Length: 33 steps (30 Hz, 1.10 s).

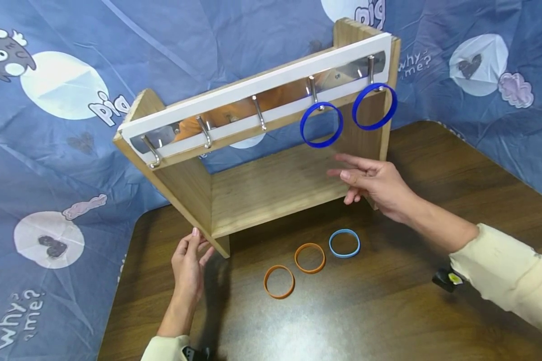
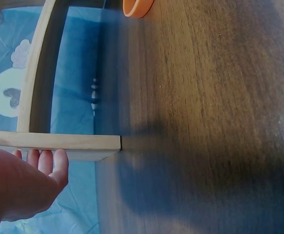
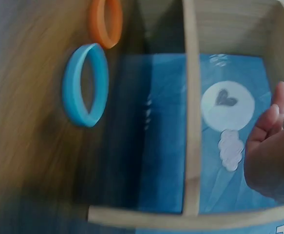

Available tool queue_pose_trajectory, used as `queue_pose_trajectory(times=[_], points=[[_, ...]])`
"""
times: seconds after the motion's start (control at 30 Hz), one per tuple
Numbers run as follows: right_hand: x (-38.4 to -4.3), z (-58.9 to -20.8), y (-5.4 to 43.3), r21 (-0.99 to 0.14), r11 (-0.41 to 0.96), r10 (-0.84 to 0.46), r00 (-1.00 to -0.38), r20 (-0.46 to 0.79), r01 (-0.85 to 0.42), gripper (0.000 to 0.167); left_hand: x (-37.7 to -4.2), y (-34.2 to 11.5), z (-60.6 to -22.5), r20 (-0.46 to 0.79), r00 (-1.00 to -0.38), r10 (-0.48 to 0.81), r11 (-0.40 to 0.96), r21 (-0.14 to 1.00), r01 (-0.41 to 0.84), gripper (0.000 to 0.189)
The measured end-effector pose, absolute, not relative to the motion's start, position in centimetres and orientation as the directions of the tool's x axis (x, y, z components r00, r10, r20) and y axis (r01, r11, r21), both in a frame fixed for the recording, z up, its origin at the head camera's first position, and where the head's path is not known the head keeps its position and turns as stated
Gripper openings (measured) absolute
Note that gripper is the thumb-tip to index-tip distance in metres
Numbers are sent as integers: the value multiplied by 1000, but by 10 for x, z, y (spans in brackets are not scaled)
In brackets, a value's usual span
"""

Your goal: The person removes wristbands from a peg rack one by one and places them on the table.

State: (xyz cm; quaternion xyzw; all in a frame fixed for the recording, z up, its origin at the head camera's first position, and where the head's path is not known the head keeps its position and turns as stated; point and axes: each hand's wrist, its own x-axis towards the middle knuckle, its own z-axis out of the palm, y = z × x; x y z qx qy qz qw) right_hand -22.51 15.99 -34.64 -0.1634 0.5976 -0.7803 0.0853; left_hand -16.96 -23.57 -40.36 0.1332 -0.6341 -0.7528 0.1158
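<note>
Rack: wooden frame (image 1: 271, 173) standing on the brown table (image 1: 379, 311) before a printed blue cloth (image 1: 262, 30); a white rail (image 1: 255, 89) with five metal hooks spans its upper front.
Dark blue rings: one ring (image 1: 302, 131) hangs from the fourth hook (image 1: 313, 90) from the left, the other ring (image 1: 355, 117) from the fifth hook (image 1: 371, 70).
Table rings: left orange ring (image 1: 265, 287), right orange ring (image 1: 296, 262) and light blue ring (image 1: 331, 247) lie in a slanting row, mutually apart, in front of the frame.
Left hand (image 1: 188, 265): fingers loosely extended, touching the lower left side panel (image 1: 176, 195).
Right hand (image 1: 379, 185): fingers spread, holding nothing, below the dark blue rings; appears clear of the frame, though the right wrist view is blurred.
</note>
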Motion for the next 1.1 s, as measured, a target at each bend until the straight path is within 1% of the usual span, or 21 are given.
queue_pose_trajectory(times=[0.1, 0.2, 0.47, 0.5, 0.7, 0.87, 1.1], points=[[-227, -338, 152, -905, -425, -303, -941, 149, -6, 59, -169, -236, -403, -57, -940, -336, -165, 986, -1, 36], [-228, -328, 144, -860, -511, -275, -950, 150, 12, 57, -168, -236, -403, -59, -941, -334, -167, 986, -2, 35], [-229, -307, 126, -719, -695, -221, -957, 187, 20, 30, -169, -236, -402, -51, -941, -334, -171, 985, 7, 37], [-229, -305, 124, -707, -707, -215, -958, 190, 18, 27, -169, -236, -402, -51, -941, -334, -171, 985, 7, 36], [-227, -300, 119, -675, -738, -193, -957, 215, -3, 20, -169, -235, -403, -50, -941, -335, -164, 987, 5, 34], [-225, -300, 119, -675, -738, -187, -957, 223, -14, 19, -169, -235, -402, -47, -941, -334, -163, 987, 8, 37], [-221, -296, 118, -659, -751, -183, -951, 247, -27, 18, -169, -236, -403, -45, -942, -333, -164, 986, 11, 33]])
